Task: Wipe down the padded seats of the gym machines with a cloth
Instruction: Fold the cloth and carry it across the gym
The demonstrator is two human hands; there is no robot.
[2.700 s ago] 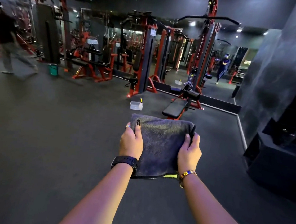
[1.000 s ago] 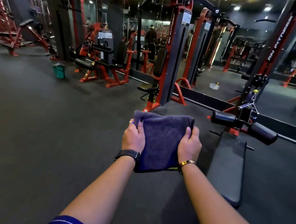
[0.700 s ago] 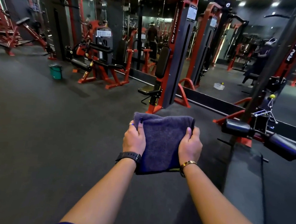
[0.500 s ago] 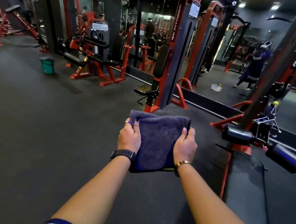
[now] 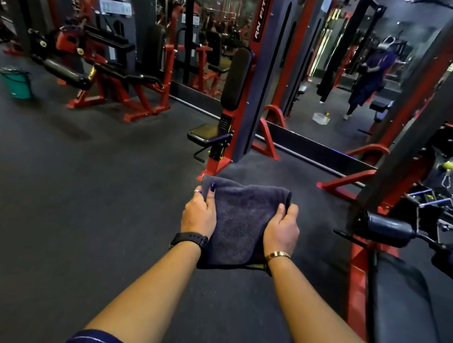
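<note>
While both arms reach forward, a folded cloth [image 5: 238, 222] is held above the floor [image 5: 64, 211].
Left hand [image 5: 199, 214] and right hand [image 5: 282, 230] each grip one side, thumbs on top.

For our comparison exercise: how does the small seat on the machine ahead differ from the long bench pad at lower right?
The small seat is short and squarish; the long bench pad is stretched lengthwise. The small seat has an upright back pad behind it; the long bench pad has roller pads at its far end. Both are dark padding on red frames.
</note>
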